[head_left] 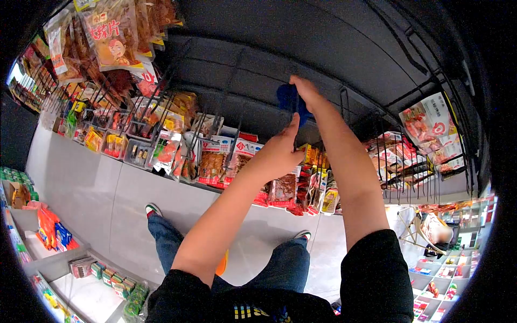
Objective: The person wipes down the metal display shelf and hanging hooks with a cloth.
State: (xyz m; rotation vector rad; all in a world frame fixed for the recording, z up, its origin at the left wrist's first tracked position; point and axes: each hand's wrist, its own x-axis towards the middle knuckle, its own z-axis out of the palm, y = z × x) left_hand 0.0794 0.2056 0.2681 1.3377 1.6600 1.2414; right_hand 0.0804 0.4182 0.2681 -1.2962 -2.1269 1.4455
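A dark blue cloth (285, 97) is bunched against the black wire rack (237, 56) at the upper middle. My right hand (308, 92) reaches up to it from the right, its fingers closed on the cloth and partly hidden behind it. Lower down, my left hand (280, 153) is closed around a thin black rod of the rack, with the index finger pointing up along it towards the cloth's lower edge. Just below the left hand lie red-and-white snack packets (283, 188) in a row.
Hanging snack bags (110, 37) fill the rack's upper left. More packets (431, 121) hang at the right beside protruding hooks. Boxed goods stand on a low white shelf (86, 296) at lower left. A folding chair (412, 231) stands on the tiled floor (86, 167) at right.
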